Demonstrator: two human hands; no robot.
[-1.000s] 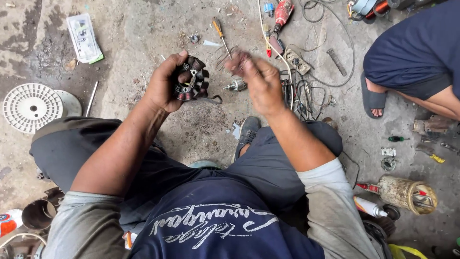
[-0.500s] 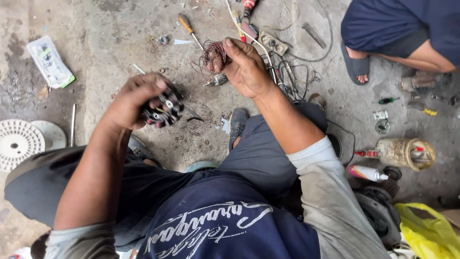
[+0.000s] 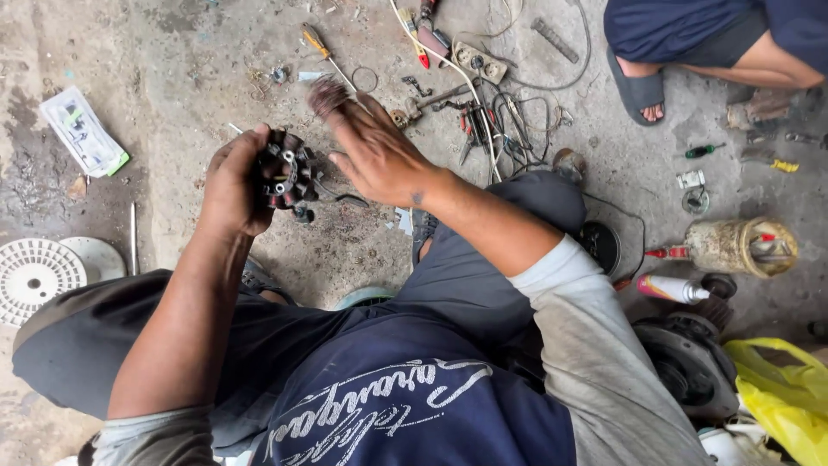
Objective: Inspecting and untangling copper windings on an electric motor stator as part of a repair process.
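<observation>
- Person seated on a stained concrete floor (image 3: 172,52), knees apart, working above the lap; this keeps the part close to the eyes and the tools in front within reach.
- Left hand (image 3: 231,183) is clenched round a round stator core (image 3: 285,173), dark, with radial poles and red insulation showing. It is held up off the floor, face turned toward the right hand, apparently so the poles are open to work.
- Right hand (image 3: 379,155) just beside the core, not touching it as far as I can tell. Fingers stretched out, pinching at their tips a small tangle of thin copper-brown wire (image 3: 328,93); blurred, so the exact pinch is uncertain.
- Thin dark lead hangs from the core toward the floor.
- Beyond the hands: yellow-handled screwdriver (image 3: 321,47), pliers (image 3: 473,129), a white extension socket (image 3: 479,62) with cable loops, loose small hardware.
- Far left: white perforated disc (image 3: 34,274) and a clear plastic packet (image 3: 82,134), both well apart from the work.
- Right: dirty cylindrical can (image 3: 733,246) lying on its side, a tube (image 3: 673,289) near it, yellow plastic bag (image 3: 780,388) at the corner.
- Second person upper right, only a sandalled foot (image 3: 640,91) and leg visible; no hands in the work.
</observation>
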